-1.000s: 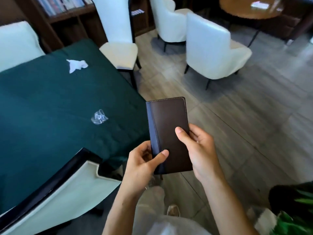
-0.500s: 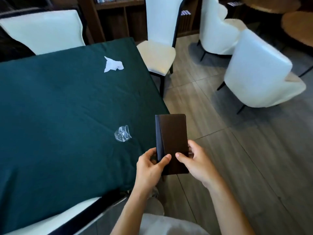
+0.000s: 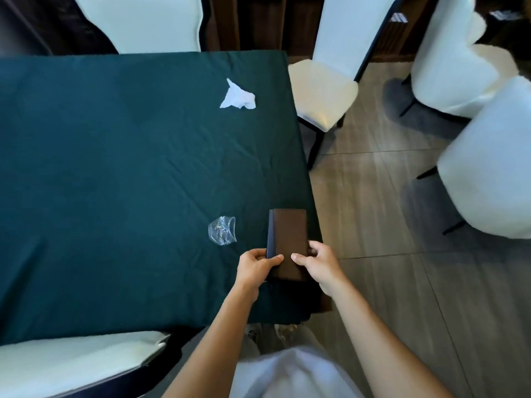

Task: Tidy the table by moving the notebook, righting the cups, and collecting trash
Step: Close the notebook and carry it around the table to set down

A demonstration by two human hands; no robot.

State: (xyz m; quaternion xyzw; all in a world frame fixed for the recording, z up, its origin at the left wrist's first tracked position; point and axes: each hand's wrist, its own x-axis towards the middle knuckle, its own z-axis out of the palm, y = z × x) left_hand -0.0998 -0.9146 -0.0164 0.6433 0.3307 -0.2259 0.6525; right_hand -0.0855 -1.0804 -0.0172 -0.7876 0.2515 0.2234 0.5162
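A closed brown notebook (image 3: 288, 234) with a dark blue spine is held over the near right corner of the green-clothed table (image 3: 115, 168). My left hand (image 3: 255, 267) grips its lower left edge and my right hand (image 3: 317, 261) grips its lower right edge. A clear plastic cup (image 3: 222, 230) lies on its side on the cloth just left of the notebook. A crumpled white tissue (image 3: 238, 96) lies farther back near the table's right edge.
White chairs stand around the table: one at the near left (image 3: 71, 366), one at the far side (image 3: 143, 21), one by the right edge (image 3: 324, 90). White armchairs (image 3: 488, 173) sit on the wooden floor to the right.
Both hands have carried the notebook left, from over the floor to over the table's near right corner. The view has swung toward the table.
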